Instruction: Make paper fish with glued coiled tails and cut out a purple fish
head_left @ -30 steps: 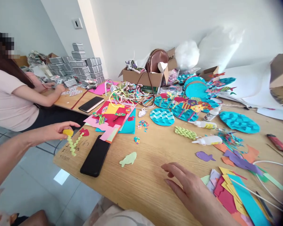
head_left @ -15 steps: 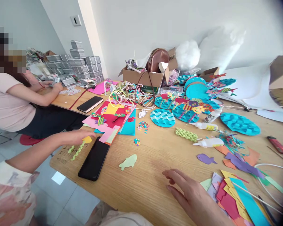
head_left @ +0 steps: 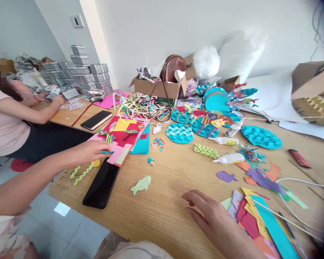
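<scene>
Two hands are spreading over one table [head_left: 162, 205]. The left hand [head_left: 93, 153] is hanging palm down at the near edge of one stack of coloured sheets [head_left: 118, 154], its fingertips pointing toward one striped fish [head_left: 109, 138]. Whether those fingers are pinching anything or touching the paper, one cannot tell. Under that hand one yellow piece [head_left: 96, 163] is lying on the table, partly covered, and two wavy green strips [head_left: 83, 175] are trailing from beside it toward the corner. One phone [head_left: 101, 185] is lying just to the right, its far end meeting the stack.

The right hand [head_left: 205, 214] is holding nothing; its fingers are curving loosely and its thumb is standing apart from them. Just beside its wrist one pile of paper scraps [head_left: 250, 219] is spreading, too jumbled to count.

Two plain fish are lying apart on the table: one pale green fish [head_left: 140, 184] between the hands, and one purple fish [head_left: 226, 176] beyond the right hand. Two heaps of confetti [head_left: 158, 144] are sitting past the pale one. Three bottles [head_left: 232, 158] are gathering farther off, two lying down and one standing, with one green braid [head_left: 205, 150] lying near the closest. One wavy turquoise disc [head_left: 179, 133] is lying behind the braid, and one woven turquoise disc [head_left: 261, 136] is lying to its right.

At far left one co-worker [head_left: 13, 118] is sitting with cards [head_left: 74, 104].
</scene>
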`<state>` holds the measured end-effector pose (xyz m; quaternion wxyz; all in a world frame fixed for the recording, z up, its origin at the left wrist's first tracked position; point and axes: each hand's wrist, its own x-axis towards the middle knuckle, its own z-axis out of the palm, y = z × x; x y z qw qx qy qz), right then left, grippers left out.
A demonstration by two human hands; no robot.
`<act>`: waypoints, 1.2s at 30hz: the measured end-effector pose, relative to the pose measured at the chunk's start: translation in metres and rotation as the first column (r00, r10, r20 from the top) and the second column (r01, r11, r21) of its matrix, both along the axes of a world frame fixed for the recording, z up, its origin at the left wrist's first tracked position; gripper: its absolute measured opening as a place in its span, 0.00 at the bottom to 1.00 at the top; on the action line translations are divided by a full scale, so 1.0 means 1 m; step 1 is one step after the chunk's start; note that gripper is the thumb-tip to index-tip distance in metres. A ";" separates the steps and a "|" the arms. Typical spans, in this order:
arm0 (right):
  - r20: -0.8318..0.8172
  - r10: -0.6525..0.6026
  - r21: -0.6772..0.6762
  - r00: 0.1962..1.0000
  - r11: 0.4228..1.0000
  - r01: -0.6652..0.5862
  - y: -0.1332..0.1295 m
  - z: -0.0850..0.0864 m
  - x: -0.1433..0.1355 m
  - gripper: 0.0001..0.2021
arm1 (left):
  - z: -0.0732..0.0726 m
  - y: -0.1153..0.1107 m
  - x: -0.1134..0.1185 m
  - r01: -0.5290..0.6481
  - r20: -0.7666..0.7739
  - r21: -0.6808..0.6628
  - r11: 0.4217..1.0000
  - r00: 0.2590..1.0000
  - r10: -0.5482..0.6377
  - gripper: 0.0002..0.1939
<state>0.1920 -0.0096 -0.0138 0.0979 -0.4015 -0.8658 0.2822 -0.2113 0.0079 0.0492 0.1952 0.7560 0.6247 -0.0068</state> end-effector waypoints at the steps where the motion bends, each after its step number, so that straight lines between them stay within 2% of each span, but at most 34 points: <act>1: -0.002 -0.007 0.002 1.000 1.000 0.007 -0.001 0.002 0.001 0.11 | 0.005 0.004 0.017 0.021 0.035 0.026 0.999 0.999 -0.022 0.10; 3: -0.006 -0.020 0.000 1.000 1.000 0.020 -0.003 0.004 0.004 0.11 | 0.011 0.013 0.052 0.105 0.094 0.028 0.994 0.990 -0.107 0.09; 5: -0.002 -0.034 -0.003 0.999 0.999 0.034 -0.006 0.005 0.008 0.11 | 0.012 0.021 0.086 0.200 0.117 0.043 0.979 0.972 -0.204 0.10; 8: 0.009 -0.066 -0.003 0.998 0.998 0.066 -0.012 0.006 0.017 0.11 | 0.002 0.034 0.125 0.316 0.129 0.028 0.948 0.940 -0.317 0.10; 11: 0.030 -0.112 -0.022 0.993 0.993 0.113 -0.018 0.006 0.029 0.10 | -0.011 0.042 0.146 0.436 0.130 -0.031 0.900 0.894 -0.428 0.09; 15: 0.057 -0.148 -0.068 0.987 0.986 0.151 -0.024 0.005 0.042 0.10 | -0.024 0.037 0.143 0.521 0.081 -0.150 0.840 0.854 -0.514 0.16; 19: 0.068 -0.135 -0.113 0.989 0.983 0.142 -0.022 0.004 0.041 0.09 | -0.045 0.021 0.127 0.514 0.016 -0.144 0.846 0.856 -0.517 0.25; 23: 0.066 -0.101 -0.132 0.993 0.985 0.109 -0.016 0.003 0.032 0.10 | -0.065 0.010 0.121 0.523 -0.011 -0.115 0.844 0.849 -0.528 0.26; 32: 0.089 -0.125 -0.184 0.988 0.973 0.139 -0.017 0.000 0.029 0.10 | -0.060 0.020 0.127 0.485 -0.013 -0.133 0.864 0.871 -0.491 0.15; 36: 0.109 -0.098 -0.217 0.989 0.969 0.119 -0.014 -0.003 0.028 0.09 | -0.063 0.022 0.123 0.461 -0.003 -0.114 0.880 0.886 -0.464 0.19</act>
